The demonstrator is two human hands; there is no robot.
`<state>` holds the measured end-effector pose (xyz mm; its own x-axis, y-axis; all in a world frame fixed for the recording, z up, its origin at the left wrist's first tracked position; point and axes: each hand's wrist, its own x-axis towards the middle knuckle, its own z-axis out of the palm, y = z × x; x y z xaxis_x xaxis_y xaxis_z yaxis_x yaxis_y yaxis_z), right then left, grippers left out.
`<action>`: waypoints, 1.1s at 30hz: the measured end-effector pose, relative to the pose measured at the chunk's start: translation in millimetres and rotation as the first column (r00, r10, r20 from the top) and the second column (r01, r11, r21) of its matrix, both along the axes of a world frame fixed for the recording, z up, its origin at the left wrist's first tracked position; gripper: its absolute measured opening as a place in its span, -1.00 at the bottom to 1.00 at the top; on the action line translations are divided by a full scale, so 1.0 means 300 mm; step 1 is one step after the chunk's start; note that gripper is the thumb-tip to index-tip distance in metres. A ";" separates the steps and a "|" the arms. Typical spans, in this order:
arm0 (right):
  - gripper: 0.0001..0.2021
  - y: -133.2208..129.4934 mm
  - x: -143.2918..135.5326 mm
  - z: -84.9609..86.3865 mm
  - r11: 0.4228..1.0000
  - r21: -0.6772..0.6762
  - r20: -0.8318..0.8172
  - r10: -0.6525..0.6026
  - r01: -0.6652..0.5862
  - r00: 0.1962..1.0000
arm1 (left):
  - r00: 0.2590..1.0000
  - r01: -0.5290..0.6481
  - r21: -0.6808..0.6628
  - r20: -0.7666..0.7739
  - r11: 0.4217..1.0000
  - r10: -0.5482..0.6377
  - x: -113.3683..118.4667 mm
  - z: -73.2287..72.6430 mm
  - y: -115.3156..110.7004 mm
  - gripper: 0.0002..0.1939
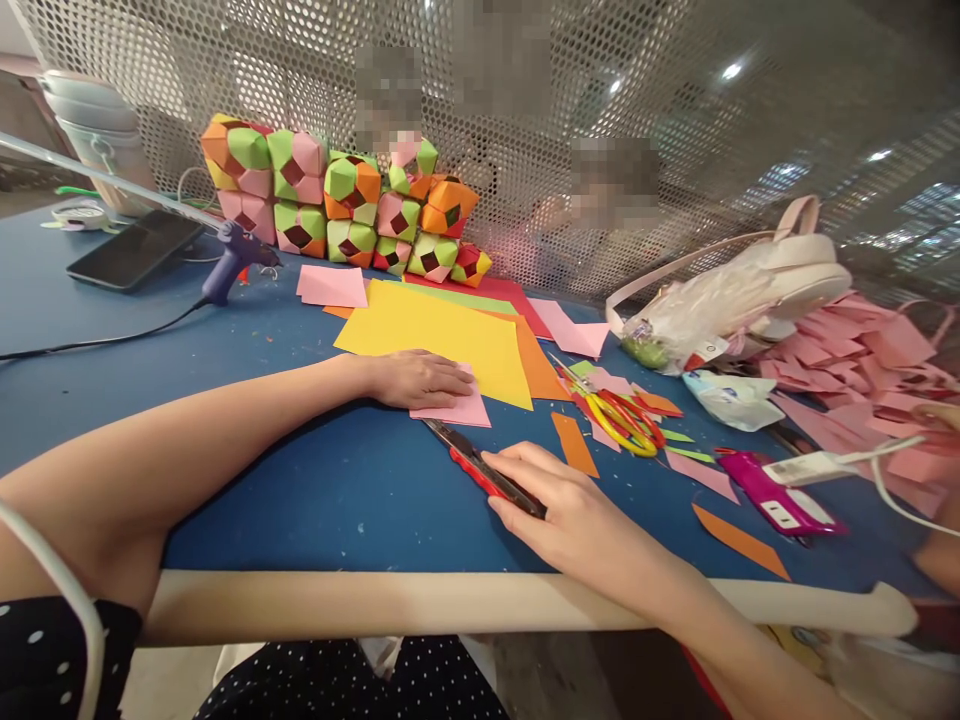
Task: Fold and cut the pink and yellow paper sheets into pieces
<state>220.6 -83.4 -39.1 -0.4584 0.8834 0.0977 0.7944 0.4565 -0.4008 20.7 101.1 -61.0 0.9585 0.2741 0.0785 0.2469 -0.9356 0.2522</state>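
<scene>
My left hand (412,378) lies flat with its fingers over a small piece of pink paper (472,408), pressing it against the blue table. My right hand (574,510) is wrapped round a red and black utility knife (480,472). The blade end points up and left and reaches the near edge of the pink paper; whether it is inside the fold I cannot tell. Just beyond my left hand, a large yellow sheet (450,330) rests on orange paper (544,360), with green and red sheets behind.
Folded-paper polyhedra (352,195) stand stacked along the mesh at the back. A glue gun (225,265) and phone (135,250) are left. Yellow-handled scissors (624,425), paper scraps, a purple packet (776,495), a white backpack (795,265) and another person's hand (941,415) are right.
</scene>
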 end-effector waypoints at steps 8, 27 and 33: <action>-0.71 -0.007 -0.013 0.019 0.999 -0.024 -0.001 0.025 -0.025 1.000 | 1.000 0.010 0.018 -0.005 1.000 -0.010 -0.009 0.003 -0.006 -0.52; -0.68 0.014 0.003 0.005 0.987 0.140 0.127 0.064 -0.082 0.990 | 0.999 0.014 0.070 -0.038 0.997 -0.011 -0.001 0.000 0.004 -0.51; -0.69 0.014 0.000 0.016 0.993 0.089 0.114 0.063 -0.073 0.992 | 0.999 -0.001 0.075 -0.034 0.997 0.003 0.002 -0.006 0.010 -0.53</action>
